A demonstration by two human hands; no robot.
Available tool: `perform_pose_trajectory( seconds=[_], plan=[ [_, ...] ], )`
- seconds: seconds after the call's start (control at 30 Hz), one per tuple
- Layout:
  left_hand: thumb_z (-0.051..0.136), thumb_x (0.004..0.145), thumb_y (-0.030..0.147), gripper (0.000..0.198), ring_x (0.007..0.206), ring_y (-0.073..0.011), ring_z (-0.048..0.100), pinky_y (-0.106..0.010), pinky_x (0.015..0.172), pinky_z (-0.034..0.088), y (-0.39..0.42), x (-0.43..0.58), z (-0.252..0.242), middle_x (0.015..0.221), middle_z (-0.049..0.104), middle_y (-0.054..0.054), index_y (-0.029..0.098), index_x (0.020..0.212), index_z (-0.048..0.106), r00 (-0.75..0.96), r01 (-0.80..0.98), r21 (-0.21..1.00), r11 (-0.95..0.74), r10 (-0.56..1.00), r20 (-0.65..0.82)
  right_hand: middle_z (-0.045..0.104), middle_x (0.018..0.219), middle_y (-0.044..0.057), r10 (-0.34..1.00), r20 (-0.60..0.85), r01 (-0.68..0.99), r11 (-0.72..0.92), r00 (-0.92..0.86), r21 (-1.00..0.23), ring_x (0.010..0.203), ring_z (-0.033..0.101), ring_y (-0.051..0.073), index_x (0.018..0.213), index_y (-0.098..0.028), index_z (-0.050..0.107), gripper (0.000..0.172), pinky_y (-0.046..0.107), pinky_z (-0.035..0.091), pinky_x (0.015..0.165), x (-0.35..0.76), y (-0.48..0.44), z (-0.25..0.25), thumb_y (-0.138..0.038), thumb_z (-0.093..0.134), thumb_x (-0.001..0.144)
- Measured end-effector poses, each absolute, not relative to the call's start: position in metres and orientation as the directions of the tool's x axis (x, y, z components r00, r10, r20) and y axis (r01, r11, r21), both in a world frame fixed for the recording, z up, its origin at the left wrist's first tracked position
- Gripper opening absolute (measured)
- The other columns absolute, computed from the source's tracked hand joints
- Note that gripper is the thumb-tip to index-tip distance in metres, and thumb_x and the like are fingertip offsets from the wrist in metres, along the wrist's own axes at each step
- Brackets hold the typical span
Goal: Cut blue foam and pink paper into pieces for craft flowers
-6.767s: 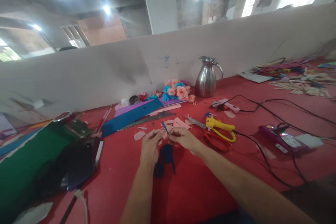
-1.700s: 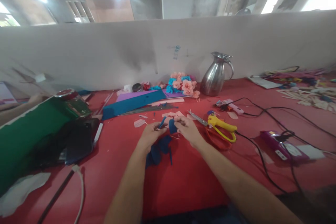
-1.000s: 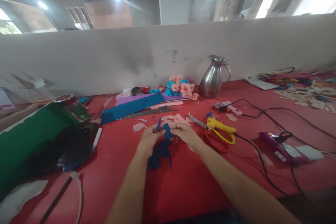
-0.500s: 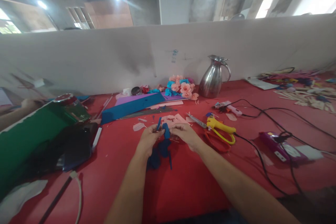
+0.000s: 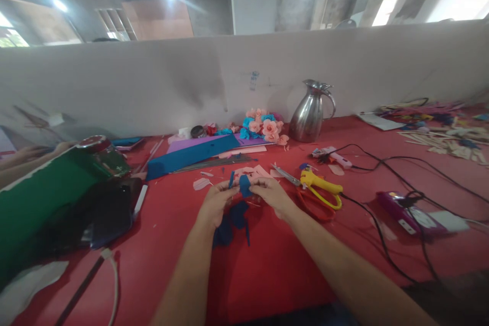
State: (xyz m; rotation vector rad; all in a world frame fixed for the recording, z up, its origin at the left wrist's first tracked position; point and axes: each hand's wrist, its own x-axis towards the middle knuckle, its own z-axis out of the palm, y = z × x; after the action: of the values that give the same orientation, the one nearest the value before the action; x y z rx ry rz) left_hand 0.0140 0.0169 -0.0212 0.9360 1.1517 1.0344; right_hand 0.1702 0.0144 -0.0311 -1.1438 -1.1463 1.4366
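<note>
A small piece of blue crepe paper (image 5: 245,186) is stretched between my two hands above the red table. My left hand (image 5: 214,201) pinches its left edge, and a narrow blue strip (image 5: 231,179) pokes up by those fingers. The fingertips of my right hand (image 5: 272,194) are closed on the right edge. Just below lie more cut blue paper pieces (image 5: 239,215) on the red tabletop (image 5: 267,275). Pink paper scraps (image 5: 254,171) are spread behind my hands.
Right of my hands lie red-handled scissors (image 5: 315,206) and a yellow glue gun (image 5: 320,182) with a black cord. Behind are paper flowers (image 5: 267,126) and a steel jug (image 5: 310,112). A phone (image 5: 111,216) and green board (image 5: 46,198) are left. Another person's hand (image 5: 63,148) shows far left.
The blue paper piece between my hands now looks wider and more spread out. My right hand has shifted slightly right; the far-left person's hand has moved.
</note>
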Motion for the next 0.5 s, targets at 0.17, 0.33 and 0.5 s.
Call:
perform_pose_trajectory(
  seconds=[0.17,0.33,0.5],
  plan=[
    [0.078,0.051,0.024,0.036,0.036,-0.0019,0.027,-0.021,0.040,0.018,0.0161,0.0141,-0.0202,0.049,0.056,0.004,0.013,0.084,0.072,0.130,-0.116,0.956,0.268,0.959,-0.253,0.063,0.058,-0.003,0.985,-0.124,-0.116,-0.138,-0.121,-0.984,0.049,0.051,0.009,0.065,-0.017,0.064,0.007,0.023,0.040,0.054,0.1699,0.0145,-0.0315,-0.021,0.058,0.063],
    [0.076,0.054,0.027,0.035,0.035,-0.0015,0.019,-0.021,0.040,0.009,0.0179,0.0131,-0.0240,0.043,0.048,0.006,0.012,0.086,0.072,0.140,-0.106,0.963,0.246,0.963,-0.231,0.062,0.056,-0.003,0.985,-0.119,-0.116,-0.133,-0.122,-0.984,0.048,0.050,0.009,0.062,-0.018,0.063,0.005,0.022,0.040,0.052,0.1702,0.0142,-0.0310,-0.020,0.058,0.062],
    [0.077,0.052,0.024,0.037,0.037,-0.0021,0.031,-0.019,0.040,0.021,0.0194,0.0129,-0.0249,0.056,0.061,0.001,0.013,0.087,0.072,0.109,-0.104,0.958,0.266,0.961,-0.255,0.064,0.061,-0.002,0.986,-0.104,-0.070,-0.114,-0.133,-0.991,0.051,0.052,0.010,0.066,-0.018,0.063,0.008,0.023,0.042,0.055,0.1709,0.0167,-0.0353,-0.022,0.056,0.065]
  ],
)
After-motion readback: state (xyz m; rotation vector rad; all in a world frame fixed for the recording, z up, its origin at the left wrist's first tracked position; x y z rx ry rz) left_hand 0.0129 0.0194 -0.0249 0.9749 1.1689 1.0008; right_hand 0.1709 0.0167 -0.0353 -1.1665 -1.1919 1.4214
